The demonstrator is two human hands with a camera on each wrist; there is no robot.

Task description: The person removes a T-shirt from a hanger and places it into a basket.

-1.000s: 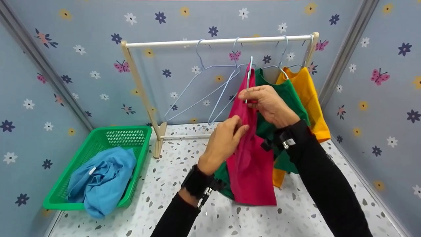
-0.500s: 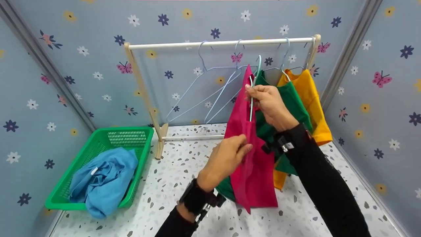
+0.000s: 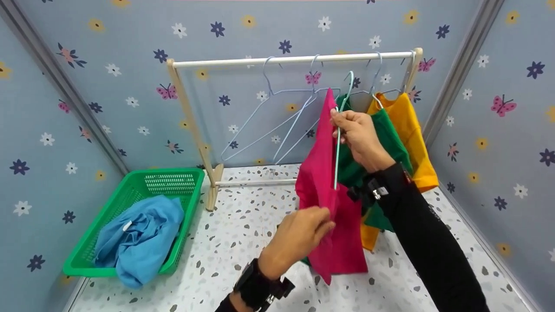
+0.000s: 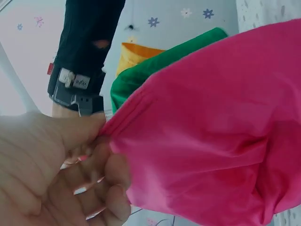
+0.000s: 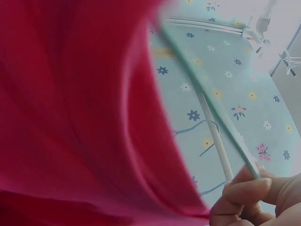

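A pink shirt hangs in front of the rack, partly over a pale green wire hanger. My right hand pinches that hanger below its hook, which stands free of the rail. In the right wrist view, thumb and fingertips close on the thin wire, beside the shirt's open neck. Lower down, my left hand grips the edge of the shirt's opening. The left wrist view has the pink cloth pulled taut from between thumb and fingers.
A wooden rack with a white rail carries bare blue hangers, a green shirt and a yellow shirt. On the left, a green basket holds a crumpled blue garment. Flower-patterned walls stand behind and beside.
My left hand has drawn the pink shirt's edge downward, baring more of the hanger's wire. My right hand has shifted slightly right, and the hanger's hook has tipped to the right.
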